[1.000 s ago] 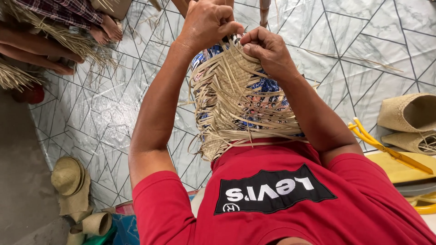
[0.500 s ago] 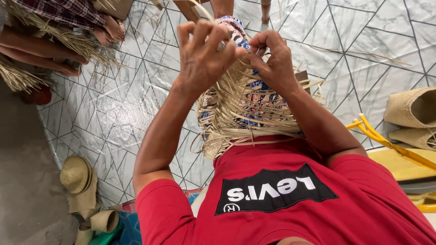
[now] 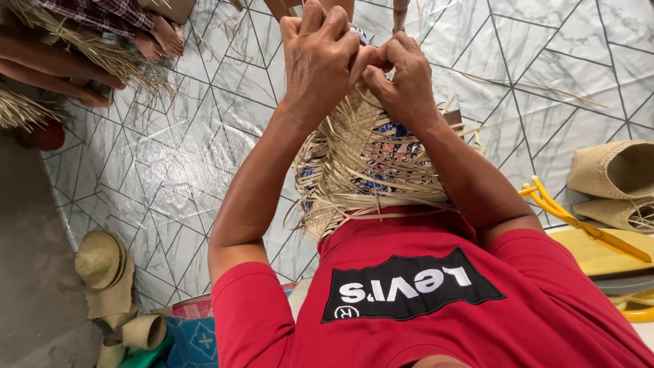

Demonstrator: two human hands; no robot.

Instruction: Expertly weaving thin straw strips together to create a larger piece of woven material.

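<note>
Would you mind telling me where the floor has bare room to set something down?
The widest bare tiles lie left of the left hand, between the straw pile and the finished hats. Another patch lies right of the right hand, above the woven bags. The lap under the half-woven straw piece is crowded.

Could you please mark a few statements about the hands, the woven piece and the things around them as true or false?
1. Both hands, left hand and right hand, grip the woven straw piece. True.
2. The person's shirt is blue. False: it is red.
3. A finished straw hat lies on the floor at lower left. True.
4. The floor tiles are plain black. False: they are pale and marbled with dark lines.
5. The woven piece lies flat on a table. False: it rests on the lap.
</note>
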